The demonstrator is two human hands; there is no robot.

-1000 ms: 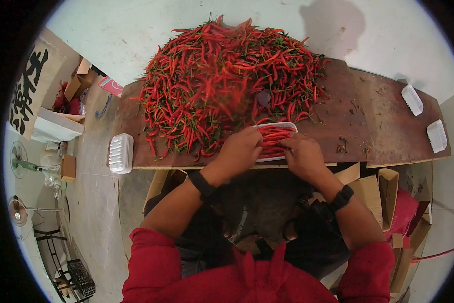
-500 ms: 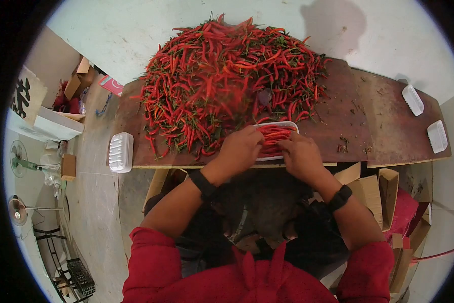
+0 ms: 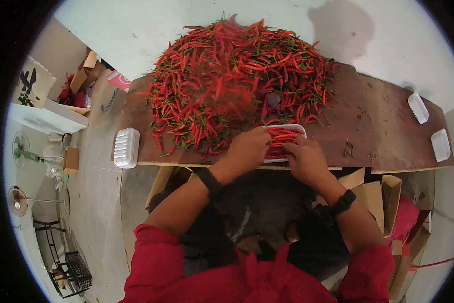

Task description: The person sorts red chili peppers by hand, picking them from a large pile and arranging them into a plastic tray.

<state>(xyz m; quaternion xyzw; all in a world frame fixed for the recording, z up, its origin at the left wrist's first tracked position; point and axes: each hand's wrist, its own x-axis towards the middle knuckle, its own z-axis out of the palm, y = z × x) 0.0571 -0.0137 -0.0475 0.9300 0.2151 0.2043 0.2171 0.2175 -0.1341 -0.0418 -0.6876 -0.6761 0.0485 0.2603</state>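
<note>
A white tray (image 3: 301,128) lies near the table's front edge, with red chili peppers (image 3: 283,135) laid lengthwise in it. At its left end my left hand (image 3: 249,146) is closed, fingertips bent over the pepper ends. My right hand (image 3: 308,155) closes from the right, thumb and fingers pinched on peppers at the tray's front right. Undersides of the fingers are hidden in both hands. Just behind the tray rises a large heap of red chili peppers (image 3: 196,86) with green stems, blurred in its middle.
Stacked white trays (image 3: 126,148) stand at the table's left end. Two more white trays, one farther back (image 3: 418,107) and one nearer (image 3: 440,145), lie at the right end. Below the table's right side are open cardboard boxes (image 3: 369,199). Fans (image 3: 19,201) stand off to the left.
The whole view has shifted slightly, so the table appears a little farther right and lower. Both hands stay at the tray of peppers, with only small finger movements.
</note>
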